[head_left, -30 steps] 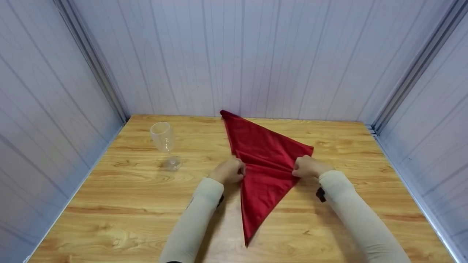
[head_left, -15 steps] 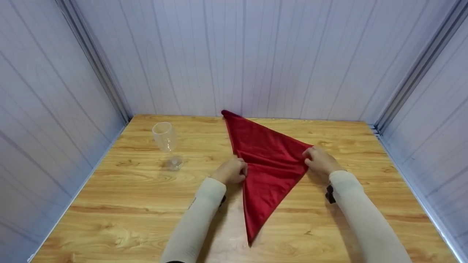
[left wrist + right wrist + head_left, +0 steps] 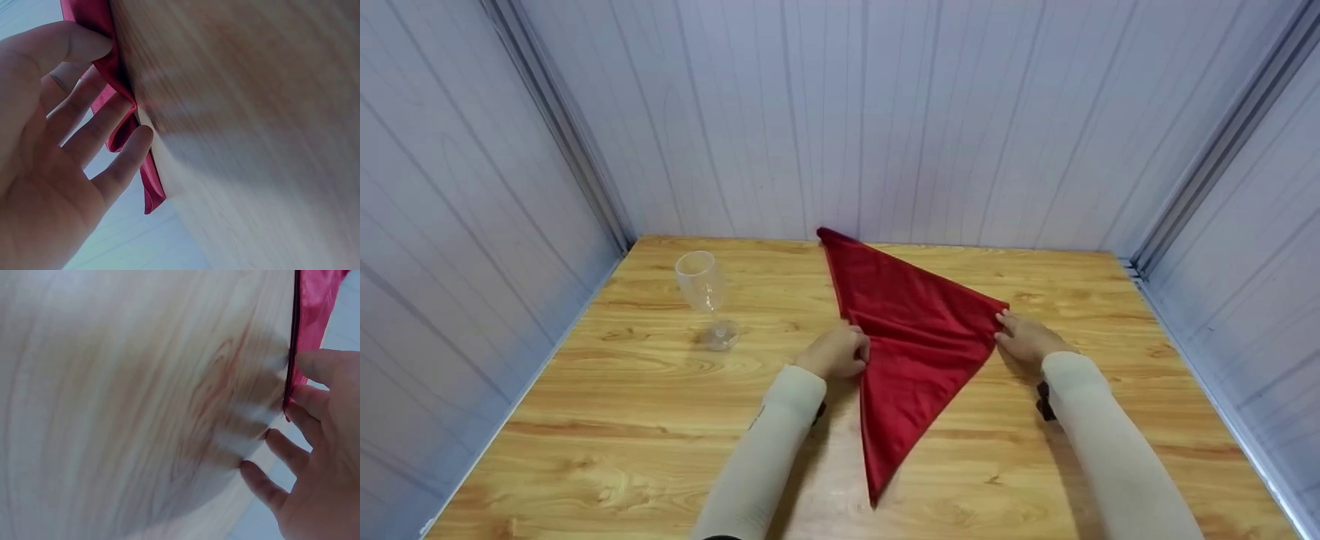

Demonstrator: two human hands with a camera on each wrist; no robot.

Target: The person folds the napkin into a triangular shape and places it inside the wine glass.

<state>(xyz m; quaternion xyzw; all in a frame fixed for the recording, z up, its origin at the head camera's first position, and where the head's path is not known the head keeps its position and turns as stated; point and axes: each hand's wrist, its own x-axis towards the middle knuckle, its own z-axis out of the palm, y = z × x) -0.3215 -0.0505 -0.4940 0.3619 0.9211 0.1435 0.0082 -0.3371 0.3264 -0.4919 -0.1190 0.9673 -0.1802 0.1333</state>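
A red satin cloth (image 3: 922, 367) lies in folds on the wooden table, one long point toward the back wall and another toward the near edge. My left hand (image 3: 834, 352) pinches its left edge near the middle. In the left wrist view, the thumb presses on the cloth (image 3: 93, 14) while the other fingers reach behind its fold. At the right corner, the straight fingers of my right hand (image 3: 1030, 339) touch the cloth. From the right wrist view, thumb and forefinger lie at the hemmed edge of the cloth (image 3: 316, 304), and the remaining fingertips of the hand (image 3: 323, 484) rest on the table.
A clear stemmed glass (image 3: 703, 283) stands upright to the left of the cloth, toward the back. Pale panelled walls (image 3: 930, 120) enclose the wooden table (image 3: 607, 450) at the back and on both sides.
My right hand has let go of its gathered hold, slid outward to the right corner and straightened its fingers. The cloth's right side lies flatter. My left hand keeps its place on the left edge.
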